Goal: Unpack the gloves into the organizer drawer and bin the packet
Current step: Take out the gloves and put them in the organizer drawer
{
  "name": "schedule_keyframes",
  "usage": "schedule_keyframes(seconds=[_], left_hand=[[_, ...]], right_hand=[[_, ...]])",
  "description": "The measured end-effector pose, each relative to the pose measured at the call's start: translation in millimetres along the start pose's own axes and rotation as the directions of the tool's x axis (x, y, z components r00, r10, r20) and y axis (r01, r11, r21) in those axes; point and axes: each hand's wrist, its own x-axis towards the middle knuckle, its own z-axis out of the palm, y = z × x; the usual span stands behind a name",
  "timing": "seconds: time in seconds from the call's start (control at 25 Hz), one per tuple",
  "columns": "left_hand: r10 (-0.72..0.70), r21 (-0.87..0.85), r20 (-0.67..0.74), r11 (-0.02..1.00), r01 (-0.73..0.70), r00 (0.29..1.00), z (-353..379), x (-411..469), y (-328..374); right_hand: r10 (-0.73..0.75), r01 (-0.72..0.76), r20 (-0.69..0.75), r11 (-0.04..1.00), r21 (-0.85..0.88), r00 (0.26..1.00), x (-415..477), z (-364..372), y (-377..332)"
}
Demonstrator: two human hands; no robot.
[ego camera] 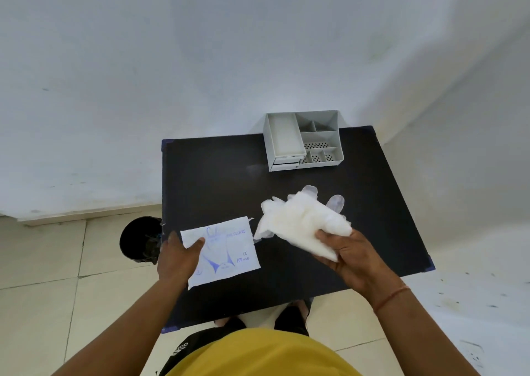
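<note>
My right hand (351,256) grips a thick white wad of clear plastic gloves (304,220) above the black table (218,174), some glove fingers sticking out at the top. In my left hand (176,256) I hold the flat white packet (226,249) with blue print by its left edge, thumb on top. The packet looks flat. The grey organizer (304,141) stands at the table's far edge, its shallow drawers at the lower left front; whether a drawer is pulled out I cannot tell.
A black round bin (137,238) stands on the tiled floor just left of the table. White walls close in behind and to the right. My feet show under the table's near edge.
</note>
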Motion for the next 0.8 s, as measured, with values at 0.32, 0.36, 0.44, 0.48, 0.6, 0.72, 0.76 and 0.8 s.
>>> schedule_keyframes(seconds=[0.32,0.36,0.44,0.48,0.6,0.72,0.76,0.8], left_hand=[[0.238,-0.591,0.668,0.746,0.307,0.705,38.9,-100.2,138.1],[0.251,-0.588,0.665,0.757,0.285,0.704,43.1,-103.4,146.9],[0.266,-0.558,0.611,0.813,0.168,0.745,50.1,-107.9,161.7],[0.287,-0.536,0.58,0.839,0.092,0.763,53.2,-107.2,165.8],[0.323,-0.498,0.492,0.866,-0.043,0.809,61.2,-104.5,175.3],[0.322,-0.518,0.484,0.855,-0.03,0.814,62.1,-107.8,190.4],[0.322,-0.516,0.512,0.857,-0.015,0.796,64.7,-107.9,195.8],[0.323,-0.512,0.537,0.859,-0.004,0.779,69.4,-107.7,201.1]], right_hand=[[0.071,-0.08,0.039,0.956,0.283,0.997,-13.7,23.7,23.0],[0.063,-0.063,0.007,0.963,0.263,0.998,-12.6,22.1,24.5],[0.038,-0.033,-0.013,0.968,0.247,0.999,-12.1,12.1,20.7],[0.023,-0.024,0.009,0.968,0.249,1.0,-10.4,5.4,17.2],[0.071,-0.11,0.146,0.954,0.28,0.987,-4.6,-12.1,-4.0],[0.162,-0.293,0.334,0.873,0.391,0.928,14.6,-39.5,-31.7],[0.173,-0.35,0.404,0.837,0.421,0.898,16.1,-45.1,-44.6],[0.174,-0.36,0.43,0.844,0.399,0.886,19.2,-49.2,-54.7]])
